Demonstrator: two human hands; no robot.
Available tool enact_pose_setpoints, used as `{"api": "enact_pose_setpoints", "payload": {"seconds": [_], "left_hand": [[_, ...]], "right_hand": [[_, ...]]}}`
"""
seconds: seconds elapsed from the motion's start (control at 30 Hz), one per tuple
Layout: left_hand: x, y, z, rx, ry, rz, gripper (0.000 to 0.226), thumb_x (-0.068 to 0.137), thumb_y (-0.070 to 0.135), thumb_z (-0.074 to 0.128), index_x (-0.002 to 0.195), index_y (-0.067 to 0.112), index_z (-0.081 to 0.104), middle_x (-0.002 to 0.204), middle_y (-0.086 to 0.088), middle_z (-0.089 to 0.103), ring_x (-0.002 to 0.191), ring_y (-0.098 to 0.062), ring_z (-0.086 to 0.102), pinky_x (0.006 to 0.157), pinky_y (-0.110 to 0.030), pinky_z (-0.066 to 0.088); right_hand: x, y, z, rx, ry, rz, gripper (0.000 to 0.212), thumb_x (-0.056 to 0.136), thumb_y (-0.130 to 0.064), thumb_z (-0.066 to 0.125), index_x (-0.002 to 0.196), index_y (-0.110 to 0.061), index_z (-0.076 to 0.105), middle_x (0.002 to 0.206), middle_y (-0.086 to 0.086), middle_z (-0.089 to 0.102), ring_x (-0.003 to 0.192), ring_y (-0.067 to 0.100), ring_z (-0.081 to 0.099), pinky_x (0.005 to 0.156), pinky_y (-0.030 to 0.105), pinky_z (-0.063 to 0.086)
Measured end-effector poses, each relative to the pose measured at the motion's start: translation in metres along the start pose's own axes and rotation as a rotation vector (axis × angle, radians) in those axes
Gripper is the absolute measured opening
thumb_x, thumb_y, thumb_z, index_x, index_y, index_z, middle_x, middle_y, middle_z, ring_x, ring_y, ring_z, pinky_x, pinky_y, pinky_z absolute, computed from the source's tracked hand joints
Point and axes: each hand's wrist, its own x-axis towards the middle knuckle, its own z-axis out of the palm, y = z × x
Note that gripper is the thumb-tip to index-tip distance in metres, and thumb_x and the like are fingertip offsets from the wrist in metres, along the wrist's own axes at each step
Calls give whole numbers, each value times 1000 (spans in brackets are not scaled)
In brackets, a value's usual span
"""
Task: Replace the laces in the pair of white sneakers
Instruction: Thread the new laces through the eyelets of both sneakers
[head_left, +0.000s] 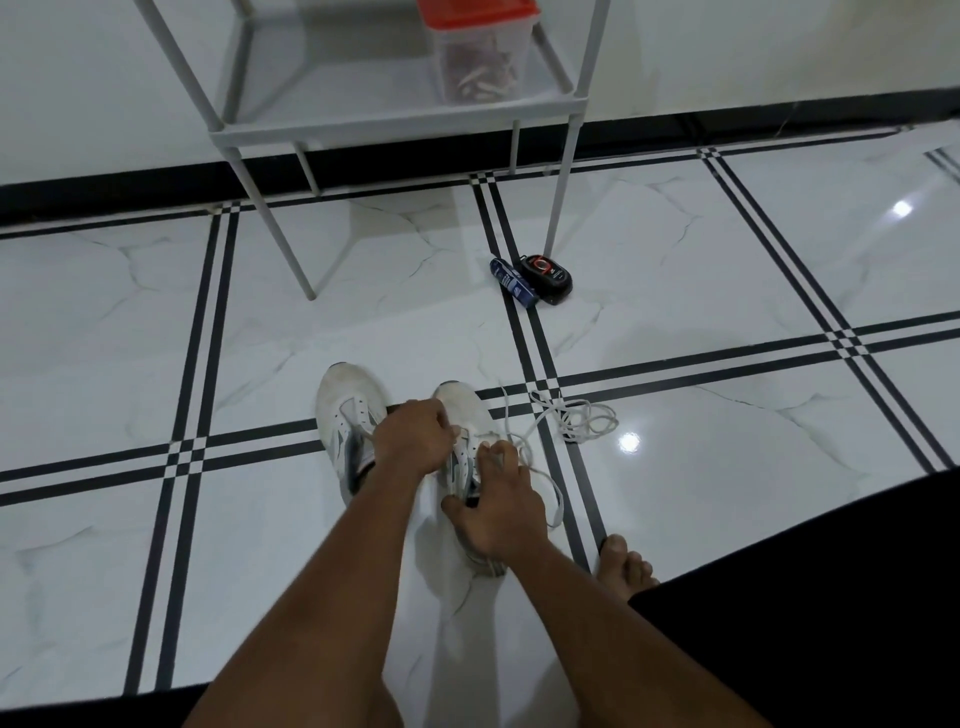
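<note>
Two white sneakers stand side by side on the tiled floor, toes pointing away from me. The left sneaker (343, 415) is untouched, with grey side panels. My left hand (413, 436) is curled over the eyelets of the right sneaker (465, 410) and pinches its lace there. My right hand (496, 506) grips the same shoe near the tongue and collar, fingers curled on it. A loose white lace (576, 418) trails from the shoe and lies in a tangle on the floor to the right.
A grey metal rack (395, 130) stands at the back with a clear, red-lidded container (480, 52) on its shelf. A small black and blue packet (530, 280) lies by a rack leg. My bare foot (626, 566) rests at the right.
</note>
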Motion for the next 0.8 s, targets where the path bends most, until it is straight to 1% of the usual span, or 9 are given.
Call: {"api": "enact_pose_setpoints", "payload": {"seconds": [0.17,0.3,0.37,0.43,0.53,0.6,0.67,0.73,0.8], "left_hand": [[1,-2,3,72,8,39,20,94,41,64,103,26,74,113,0,63,103,-26,67,86,-38,55],[-3,-7,8,37,45,69,14,92,29,62,102,20,68,112,-2,53,98,-25,61,82,-42,55],[0,-8,4,-179,187,-41,7,92,18,59,96,17,64,112,-3,49,87,-24,59,74,-38,53],[13,-11,-14,-536,315,-292,14,94,7,50,92,14,62,112,-5,57,73,-20,58,63,-29,47],[33,-19,-35,-1016,232,-526,22,100,7,42,87,14,59,87,-8,63,62,-14,48,53,-26,39],[30,-16,-35,-825,93,-434,16,102,16,46,97,15,61,83,-5,61,69,-20,57,61,-33,42],[24,-18,-19,-393,92,-251,21,99,38,58,111,21,61,94,-3,70,85,-25,66,75,-37,49],[10,-17,-6,-250,37,-63,28,89,54,65,102,30,62,97,9,70,90,-20,66,83,-36,52],[5,-16,3,-73,-14,10,24,87,51,66,99,31,68,106,8,70,98,-21,66,86,-38,54]], "right_hand": [[0,0,0,3,0,-6,93,81,-71,58,157,-26,31,165,-2,20,146,32,37,105,54,50],[-1,0,0,3,-1,-1,93,81,-71,58,158,-27,31,164,-4,20,145,32,38,105,54,50],[-2,0,-1,-2,-16,12,95,81,-72,57,160,-26,29,164,-5,19,145,31,38,107,54,49],[-2,-1,-2,-5,-22,15,96,81,-72,56,160,-24,30,162,-6,18,140,31,41,105,54,51],[-1,-1,-3,-17,-25,8,97,82,-72,56,161,-22,29,161,-5,18,133,31,44,102,52,51],[-2,-1,-2,-26,-17,3,97,83,-71,57,161,-22,29,161,-4,18,130,31,46,100,50,52],[-2,0,0,-18,2,-1,95,82,-71,57,159,-23,30,162,-4,20,129,31,48,100,49,52],[-2,0,1,-9,21,-6,92,80,-71,57,157,-25,32,160,-3,23,127,32,50,99,49,53],[-2,0,2,-3,30,-13,89,81,-70,58,155,-26,33,159,-3,24,125,32,51,98,49,53]]}}
